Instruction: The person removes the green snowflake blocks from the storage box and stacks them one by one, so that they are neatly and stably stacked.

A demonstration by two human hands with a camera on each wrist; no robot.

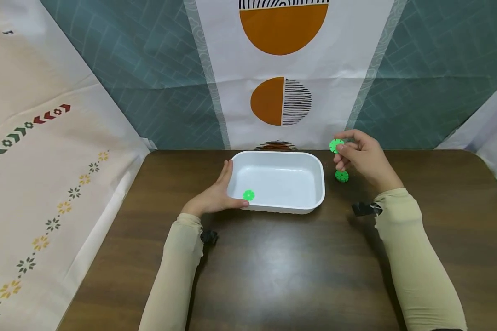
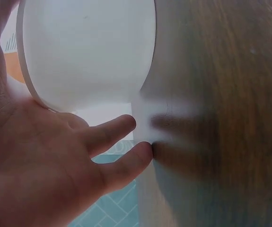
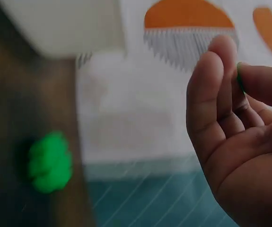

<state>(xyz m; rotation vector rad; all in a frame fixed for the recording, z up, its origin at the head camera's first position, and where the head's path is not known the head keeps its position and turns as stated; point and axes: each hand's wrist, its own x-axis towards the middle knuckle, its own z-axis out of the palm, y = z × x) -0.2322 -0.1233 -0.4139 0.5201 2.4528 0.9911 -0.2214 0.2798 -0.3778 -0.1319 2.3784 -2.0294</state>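
A white rectangular tray [image 1: 290, 207] stands near the table's far edge, with a flat green flower-shaped disc [image 1: 248, 195] lying in its near left corner. My left hand [image 1: 213, 197] holds the tray's left end, its thumb along the near rim and its fingers at the left side. Two of its fingers [image 2: 121, 165] reach down beside the tray in the left wrist view. Right of the tray, my right hand [image 1: 366, 158] pinches another green disc [image 1: 336, 145] in the air, seen edge-on in the right wrist view. Below it, more green plastic [image 1: 341, 176] sits on the table, perhaps stacked discs.
The brown wooden table [image 1: 273, 266] extends toward me and to both sides. A patterned cloth [image 1: 281, 69] hangs behind its far edge, and a pale printed cloth [image 1: 45, 184] covers the left side.
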